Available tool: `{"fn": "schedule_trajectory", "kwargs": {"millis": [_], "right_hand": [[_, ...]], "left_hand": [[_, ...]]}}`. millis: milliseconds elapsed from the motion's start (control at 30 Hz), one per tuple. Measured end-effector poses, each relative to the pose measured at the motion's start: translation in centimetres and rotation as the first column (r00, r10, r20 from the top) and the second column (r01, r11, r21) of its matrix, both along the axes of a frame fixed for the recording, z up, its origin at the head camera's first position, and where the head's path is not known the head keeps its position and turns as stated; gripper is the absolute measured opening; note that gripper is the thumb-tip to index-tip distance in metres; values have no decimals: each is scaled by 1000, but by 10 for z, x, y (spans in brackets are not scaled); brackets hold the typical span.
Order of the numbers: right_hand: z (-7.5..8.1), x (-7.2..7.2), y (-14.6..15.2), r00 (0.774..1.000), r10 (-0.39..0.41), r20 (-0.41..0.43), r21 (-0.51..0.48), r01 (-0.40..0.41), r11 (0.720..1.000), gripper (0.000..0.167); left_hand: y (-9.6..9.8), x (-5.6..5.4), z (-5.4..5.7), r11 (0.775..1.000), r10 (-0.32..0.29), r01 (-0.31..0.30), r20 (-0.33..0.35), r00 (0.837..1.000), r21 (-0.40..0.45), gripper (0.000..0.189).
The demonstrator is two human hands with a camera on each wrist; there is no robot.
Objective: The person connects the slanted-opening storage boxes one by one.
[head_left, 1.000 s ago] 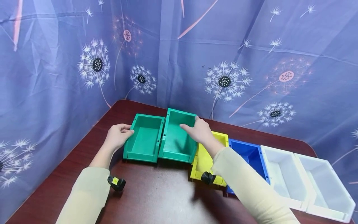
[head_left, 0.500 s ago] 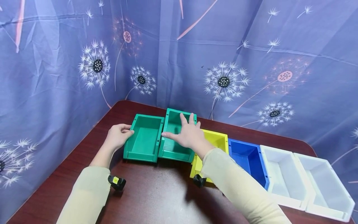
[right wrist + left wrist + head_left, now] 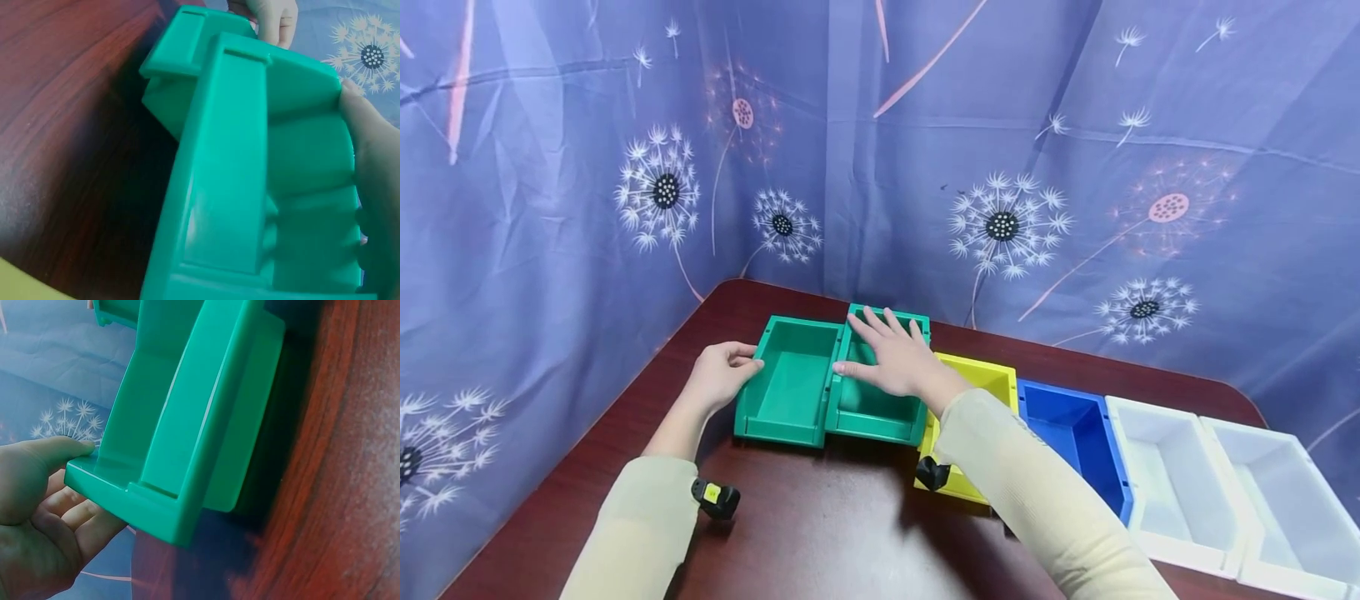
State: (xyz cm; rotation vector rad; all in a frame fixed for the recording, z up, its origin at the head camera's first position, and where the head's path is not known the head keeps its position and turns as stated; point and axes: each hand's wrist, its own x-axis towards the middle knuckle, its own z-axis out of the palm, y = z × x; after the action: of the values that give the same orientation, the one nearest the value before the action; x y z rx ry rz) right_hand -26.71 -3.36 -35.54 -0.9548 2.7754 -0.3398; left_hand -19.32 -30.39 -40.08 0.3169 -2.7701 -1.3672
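Two green plastic storage bins stand side by side in the head view. My left hand (image 3: pixel 718 375) pinches the left wall of the left green bin (image 3: pixel 786 392); the left wrist view shows the thumb (image 3: pixel 75 447) on its rim and the fingers beneath. Over the right green bin (image 3: pixel 876 427) my right hand (image 3: pixel 891 354) lies with spread, straight fingers. Its thumb is at that bin's left rim, along the seam between the two bins, and its fingertips reach toward the back wall. The right bin sits slightly farther back and overlaps the left one's edge.
To the right, a yellow bin (image 3: pixel 988 379), a blue bin (image 3: pixel 1067 425) and two white bins, one nearer (image 3: pixel 1180 475) and one at the far right (image 3: pixel 1285 500), continue the row. A patterned blue curtain (image 3: pixel 887 208) hangs behind the dark red table (image 3: pixel 820 533).
My right hand has left the right green bin's right rim, moved left over that bin and spread its fingers. The left hand keeps its hold on the left bin.
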Motion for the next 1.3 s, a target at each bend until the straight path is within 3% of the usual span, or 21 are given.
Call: {"fn": "schedule_trajectory", "kwargs": {"millis": [433,900,1167,1300], "right_hand": [[-3,-3,0,1000,-22,-9,8,22,1000,86],[17,-4,-14,997,-47,62,100,41,994,89],[-5,-5,-14,993,-70,90,61,65,996,91],[-4,-6,-16,993,-63,95,63,57,996,92]], "left_hand": [[-3,-5,-3,1000,-11,11,-2,1000,9,39],[-6,-8,-5,997,-7,6,10,1000,74,41],[-1,-9,-11,999,2,-1,-20,1000,37,40],[-4,-10,-9,1000,9,-8,-23,1000,28,40]]}}
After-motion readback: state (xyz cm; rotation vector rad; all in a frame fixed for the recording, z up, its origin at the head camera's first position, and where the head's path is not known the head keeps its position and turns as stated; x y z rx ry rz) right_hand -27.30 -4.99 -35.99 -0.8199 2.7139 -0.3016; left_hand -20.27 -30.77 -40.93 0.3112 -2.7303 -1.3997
